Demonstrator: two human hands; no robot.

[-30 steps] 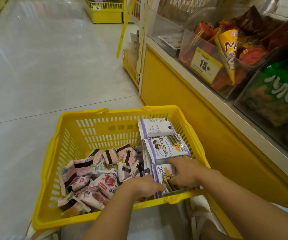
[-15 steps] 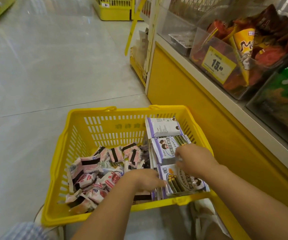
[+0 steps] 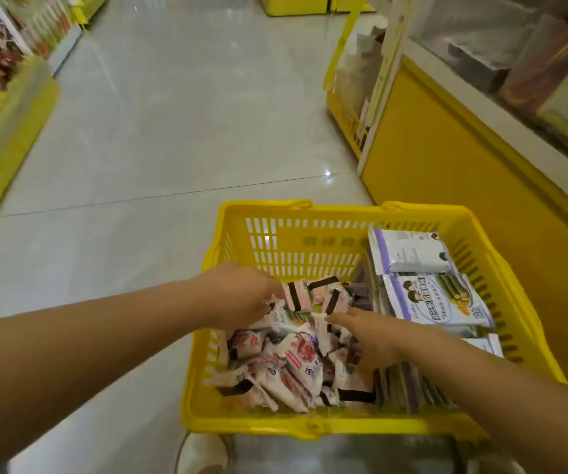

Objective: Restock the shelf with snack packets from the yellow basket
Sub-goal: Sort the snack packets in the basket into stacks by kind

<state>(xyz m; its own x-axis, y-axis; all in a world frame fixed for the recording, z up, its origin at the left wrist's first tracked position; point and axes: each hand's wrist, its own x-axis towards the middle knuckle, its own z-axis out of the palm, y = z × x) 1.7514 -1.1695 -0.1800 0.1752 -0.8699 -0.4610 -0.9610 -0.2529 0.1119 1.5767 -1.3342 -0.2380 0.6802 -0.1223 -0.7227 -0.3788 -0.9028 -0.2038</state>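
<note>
While the left hand [image 3: 241, 295] was curled onto the pink-and-white packets [image 3: 296, 357], a pinch could not be confirmed; the right hand [image 3: 371, 340], fingers [image 3: 340, 318] stretched, had been moved left off the purple packets [image 3: 436, 299]. All were kept inside the yellow basket [image 3: 275, 422], so shelving was judged pending.

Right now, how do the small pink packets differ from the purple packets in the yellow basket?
The pink packets are small; the purple packets are larger and flat. The pink packets lie jumbled on the left; the purple packets are stacked in rows on the right. The pink packets carry black bands; the purple packets show cartoon figures. Both are mostly white and sit in the yellow basket.
</note>
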